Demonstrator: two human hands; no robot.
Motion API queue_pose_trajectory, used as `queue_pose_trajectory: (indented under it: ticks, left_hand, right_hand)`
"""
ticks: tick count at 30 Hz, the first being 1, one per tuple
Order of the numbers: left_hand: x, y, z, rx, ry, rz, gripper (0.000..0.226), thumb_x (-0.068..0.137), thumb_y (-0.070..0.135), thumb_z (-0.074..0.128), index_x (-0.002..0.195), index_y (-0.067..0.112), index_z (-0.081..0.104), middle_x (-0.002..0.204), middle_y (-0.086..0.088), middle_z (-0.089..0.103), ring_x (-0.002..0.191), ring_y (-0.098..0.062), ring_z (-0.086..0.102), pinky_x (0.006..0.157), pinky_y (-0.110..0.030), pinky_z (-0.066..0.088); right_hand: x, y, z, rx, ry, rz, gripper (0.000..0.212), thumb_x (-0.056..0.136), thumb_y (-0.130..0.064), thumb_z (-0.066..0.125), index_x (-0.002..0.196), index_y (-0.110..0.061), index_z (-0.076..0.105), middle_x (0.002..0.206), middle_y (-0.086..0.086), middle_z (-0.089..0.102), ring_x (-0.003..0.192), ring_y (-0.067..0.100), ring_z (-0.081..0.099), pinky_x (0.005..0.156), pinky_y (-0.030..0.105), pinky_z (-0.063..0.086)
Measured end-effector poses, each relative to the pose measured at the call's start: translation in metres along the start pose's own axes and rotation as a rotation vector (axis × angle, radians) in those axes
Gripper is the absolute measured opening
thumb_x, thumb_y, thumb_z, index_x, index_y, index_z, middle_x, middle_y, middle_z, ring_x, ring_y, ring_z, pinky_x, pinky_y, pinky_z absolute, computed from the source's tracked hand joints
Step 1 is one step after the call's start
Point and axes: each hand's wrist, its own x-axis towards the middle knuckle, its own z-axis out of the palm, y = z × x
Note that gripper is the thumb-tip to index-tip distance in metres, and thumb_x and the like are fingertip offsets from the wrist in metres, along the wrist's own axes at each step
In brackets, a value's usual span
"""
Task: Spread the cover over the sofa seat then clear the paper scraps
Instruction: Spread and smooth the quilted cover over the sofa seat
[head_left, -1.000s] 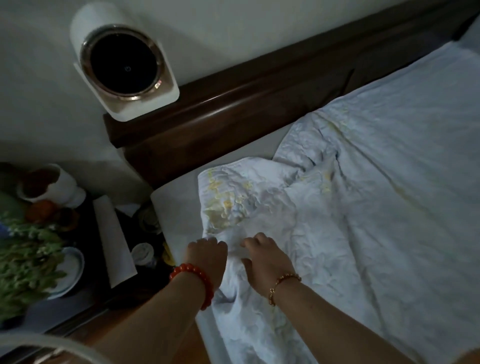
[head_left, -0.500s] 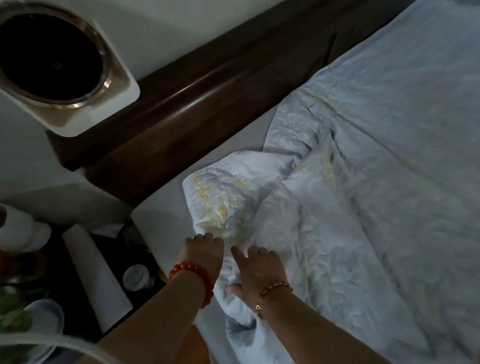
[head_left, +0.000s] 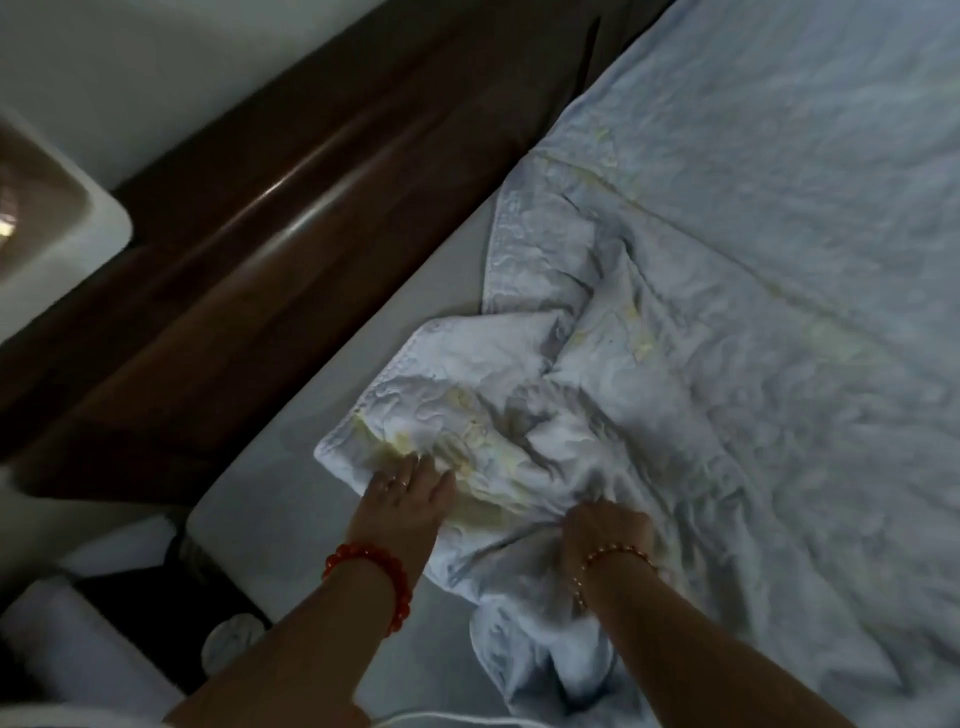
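A: Where does the cover (head_left: 727, 312) end on this side?

B: Its stitched edge runs along the back, then folds into a bunched corner near the front left. A strip of bare seat (head_left: 332, 415) shows between that edge and the dark wooden frame (head_left: 234, 249), and more bare seat lies left of the corner and in front of it.

A: And the hands?

B: The left hand (head_left: 405, 499) lies on the bunched corner with its fingers (head_left: 400, 467) stretched out flat, pressing the cloth, not clutching it. The right hand (head_left: 608, 535) is just beside it to the right, knuckles up, fingers curled into a fold of the cover. A red bead bracelet (head_left: 374, 577) is on the left wrist, a thinner beaded one (head_left: 608, 561) on the right.

A: How does the rest of the cloth lie?

B: To the right it spreads wide over the seat with soft wrinkles. Near the hands it is crumpled, and a loose flap hangs over the front edge between the forearms. The cloth is pale with faint yellow patches.

A: The room?

B: Dim. A pale wall (head_left: 156, 62) stands behind the frame. A white appliance (head_left: 57, 228) shows at the left edge, and a white roll (head_left: 78, 649) lies low on the left beside a small round lid (head_left: 234, 639).
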Motion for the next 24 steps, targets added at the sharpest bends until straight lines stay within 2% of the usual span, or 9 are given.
queue_pose_trajectory:
  ticks: [3,6,8,12,15,17,19,21,24]
  left_hand:
    - [0.019,-0.003,0.002,-0.031,0.023,0.026,0.044,0.053,0.003,0.069,0.096,0.009,0.073,0.099,-0.017,0.071,0.093,-0.032,0.069,0.064,-0.044,0.057]
    - [0.032,-0.006,-0.007,-0.05,-0.022,0.061,0.043,0.039,0.008,0.081,0.082,0.013,0.075,0.096,-0.016,0.07,0.092,-0.031,0.069,0.063,-0.041,0.057]
    - [0.041,-0.01,-0.013,-0.061,-0.024,0.076,0.041,0.04,0.012,0.083,0.079,0.016,0.073,0.103,-0.015,0.068,0.096,-0.029,0.067,0.066,-0.038,0.056]
    - [0.058,-0.008,-0.02,-0.14,0.069,0.121,0.058,0.063,0.011,0.058,0.121,0.012,0.058,0.127,-0.015,0.055,0.116,-0.032,0.055,0.085,-0.043,0.053]
    - [0.07,-0.004,-0.018,-0.147,-0.009,0.152,0.067,0.089,0.016,0.047,0.148,0.015,0.017,0.156,-0.005,0.018,0.144,-0.023,0.014,0.113,-0.043,0.026]
    - [0.076,-0.003,-0.019,-0.08,-0.06,0.184,0.061,0.094,0.017,0.042,0.148,0.02,0.014,0.157,0.0,0.011,0.145,-0.019,0.003,0.117,-0.039,0.014]
    - [0.079,-0.006,-0.018,-0.068,-0.06,0.22,0.052,0.093,0.012,0.04,0.143,0.02,0.028,0.152,-0.001,0.024,0.144,-0.02,0.012,0.115,-0.039,0.015]
    - [0.078,-0.008,-0.026,-0.073,-0.039,0.282,0.043,0.089,0.009,0.045,0.131,0.017,0.045,0.134,-0.007,0.048,0.132,-0.025,0.037,0.109,-0.038,0.023]
    - [0.076,-0.012,-0.042,0.005,-0.086,0.329,0.037,0.087,0.003,0.044,0.123,0.014,0.047,0.114,-0.008,0.057,0.107,-0.029,0.055,0.093,-0.036,0.037]
  right_hand:
    - [0.004,-0.017,-0.006,0.007,0.079,-0.027,0.044,0.091,-0.021,0.042,0.134,-0.011,0.045,0.14,0.013,0.036,0.128,0.032,0.034,0.101,0.044,0.039]
    - [0.004,-0.028,-0.004,0.151,0.384,-0.206,0.056,0.083,-0.035,0.054,0.131,-0.009,0.043,0.138,0.017,0.034,0.127,0.035,0.032,0.104,0.045,0.032]
    - [0.007,-0.032,0.002,0.18,0.38,-0.291,0.068,0.081,-0.047,0.057,0.135,-0.011,0.034,0.145,0.014,0.024,0.136,0.033,0.02,0.108,0.05,0.025]
    - [0.023,-0.027,0.015,0.267,0.193,-0.224,0.091,0.08,-0.049,0.061,0.146,-0.016,0.007,0.154,0.005,0.014,0.143,0.026,0.01,0.113,0.049,0.018]
    - [0.03,-0.026,0.02,0.281,0.214,-0.223,0.076,0.088,-0.044,0.053,0.146,-0.018,0.012,0.155,0.004,0.017,0.143,0.023,0.013,0.111,0.049,0.019]
    - [0.034,-0.029,0.022,0.3,0.249,-0.208,0.057,0.093,-0.036,0.046,0.143,-0.019,0.023,0.152,0.003,0.025,0.141,0.021,0.018,0.11,0.048,0.022]
    - [0.035,-0.034,0.021,0.332,0.275,-0.186,0.043,0.096,-0.026,0.039,0.139,-0.02,0.034,0.15,0.001,0.032,0.14,0.02,0.021,0.109,0.046,0.024]
    - [0.035,-0.035,0.018,0.4,0.287,-0.158,0.038,0.096,-0.02,0.037,0.134,-0.021,0.041,0.145,0.0,0.041,0.138,0.02,0.027,0.109,0.043,0.026]
    - [0.03,-0.034,0.01,0.504,0.249,-0.14,0.035,0.093,-0.018,0.041,0.126,-0.024,0.047,0.133,-0.002,0.053,0.129,0.022,0.042,0.104,0.038,0.033]
